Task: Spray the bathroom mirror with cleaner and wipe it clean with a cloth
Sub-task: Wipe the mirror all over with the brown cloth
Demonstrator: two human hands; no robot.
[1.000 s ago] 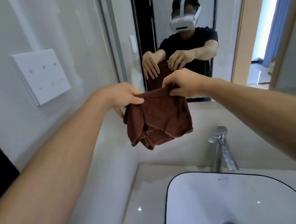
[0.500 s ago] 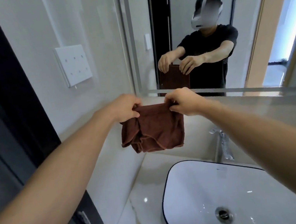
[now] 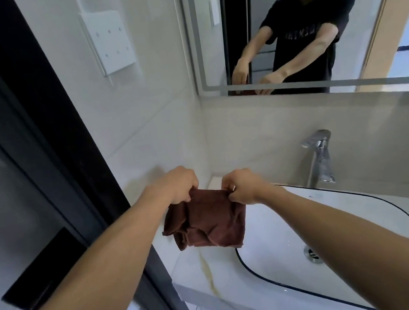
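Observation:
A brown cloth (image 3: 209,226) hangs crumpled between both my hands, low over the left end of the counter and the basin's left rim. My left hand (image 3: 178,184) pinches its upper left edge and my right hand (image 3: 241,185) pinches its upper right edge. The wall mirror (image 3: 205,34) is up at the top right, well above the hands, and reflects a person in a black shirt holding the cloth. No spray bottle is in view.
A white basin with a black rim (image 3: 257,275) sits in the marble counter (image 3: 195,271). A chrome tap (image 3: 320,160) stands behind the basin. A white switch panel (image 3: 111,41) is on the left wall, beside a dark door frame (image 3: 41,127).
Both hands have come down with the cloth, from mirror height to just above the counter. The view has tilted down, so the mirror now sits higher in the frame.

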